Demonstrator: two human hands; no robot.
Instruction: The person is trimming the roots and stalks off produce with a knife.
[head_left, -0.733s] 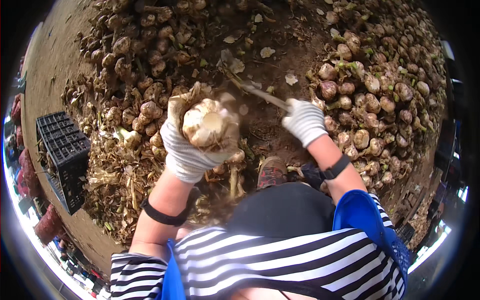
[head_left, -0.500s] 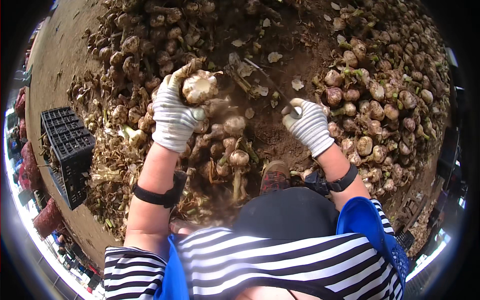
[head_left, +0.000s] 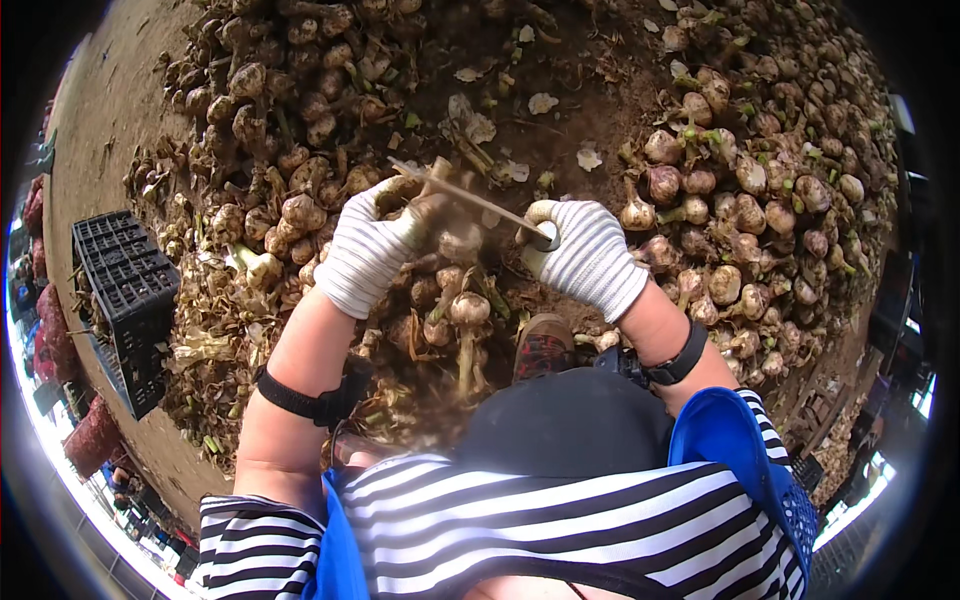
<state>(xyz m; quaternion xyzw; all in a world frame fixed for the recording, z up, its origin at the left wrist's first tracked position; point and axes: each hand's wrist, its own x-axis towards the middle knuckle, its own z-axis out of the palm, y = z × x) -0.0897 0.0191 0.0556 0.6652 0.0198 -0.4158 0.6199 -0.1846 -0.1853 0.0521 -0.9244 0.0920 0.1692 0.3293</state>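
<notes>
My left hand, in a striped white work glove, is closed around garlic. A pale brown, stalk-like part shows at its fingertips, smeared by motion; the bulb's outline cannot be made out. In my right hand, gloved alike, the fingers wrap the handle of a knife. Its thin blade points up and left, crossing the garlic at my left fingertips. Below and between both hands lie uncut-looking garlic bulbs with stalks.
Heaped garlic with stalks covers the ground at left. Another heap of bulbs spreads at right. Bare soil with loose skins runs between them. A black plastic crate stands far left, near red sacks. My shoe is below the hands.
My right hand has moved left, bringing the knife blade across the garlic in my left hand. My left hand has shifted slightly right and down, and the pale root end of the bulb no longer shows.
</notes>
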